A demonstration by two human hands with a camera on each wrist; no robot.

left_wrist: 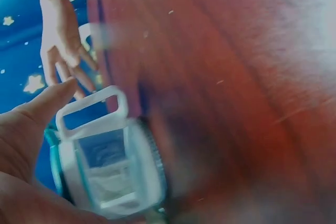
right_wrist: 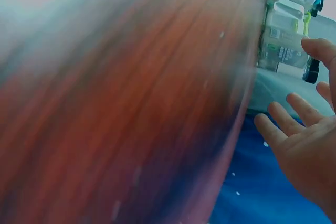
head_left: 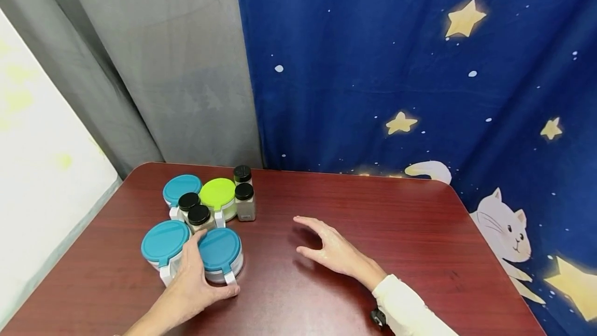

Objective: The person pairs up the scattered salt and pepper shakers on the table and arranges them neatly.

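My left hand (head_left: 193, 281) curls around a clear jar with a blue lid (head_left: 220, 249) and a white handle (left_wrist: 94, 109). Its fingers reach into the gap on the jar's left side, and the thumb (left_wrist: 50, 100) lies by the handle. The jar stands upright on the table. Another blue-lidded jar (head_left: 165, 242) is just left of the fingers. To the right, my right hand (head_left: 333, 248) hovers with fingers spread and holds nothing; its palm also shows in the right wrist view.
Behind the front jars are a third blue-lidded jar (head_left: 182, 189), a green-lidded jar (head_left: 218, 194) and several black-capped shakers (head_left: 245, 206). All stand close together on the left of the reddish-brown table (head_left: 373, 211). A blue star-patterned curtain (head_left: 354, 66) hangs beyond the back edge.
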